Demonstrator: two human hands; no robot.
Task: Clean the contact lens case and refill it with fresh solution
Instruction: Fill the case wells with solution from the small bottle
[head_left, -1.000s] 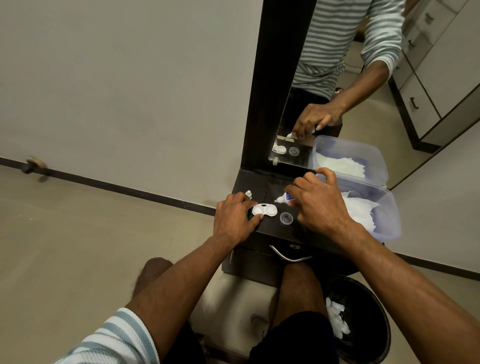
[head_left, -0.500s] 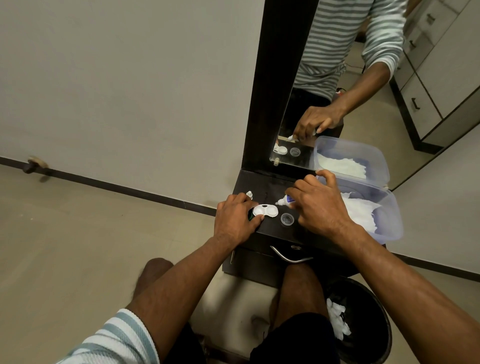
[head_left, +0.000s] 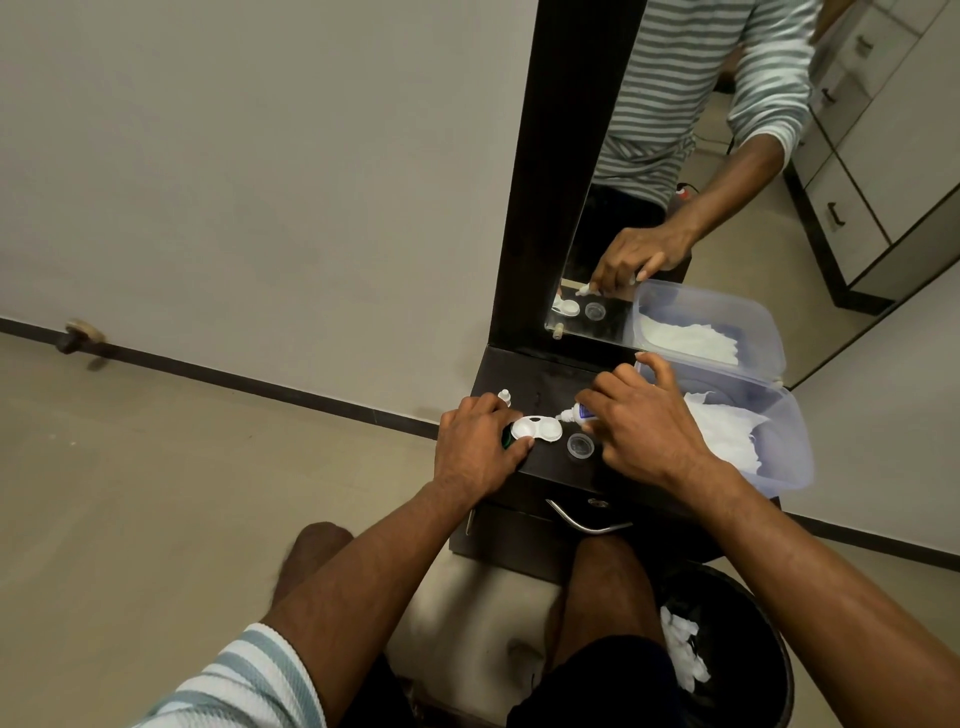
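On the dark vanity shelf (head_left: 524, 376), below the mirror (head_left: 675, 156):

1. Contact lens case (head_left: 536, 429), white, two joined wells, both uncapped; lies flat near the shelf's near-left corner.
2. Left hand (head_left: 478, 452): rests at the case's left end, thumb tip and curled fingers pinching the left well. A green cap (head_left: 506, 440) shows just under the fingers, touching the case's left side.
3. Right hand (head_left: 644, 426): fingers curled round a small solution bottle (head_left: 574, 414), white with a blue label, held tilted on its side, nozzle pointing left and sitting just beside the case's right well. Whether the tip touches the case cannot be told. Index finger lifted toward the far side.
4. Clear lens-case cap (head_left: 581, 446), round, lying on the shelf just near-right of the case, below the bottle.
5. Small white bottle cap (head_left: 505, 397), upright, on the shelf just beyond the left hand.
6. Translucent plastic box (head_left: 789, 457), right of the shelf, holding white tissues (head_left: 727, 431); touching the right hand's far side.
7. Drawer handle (head_left: 587, 522), metal, curved, on the front beneath the shelf.
8. Black waste bin (head_left: 748, 623), on the floor at near right, with crumpled white tissue inside.
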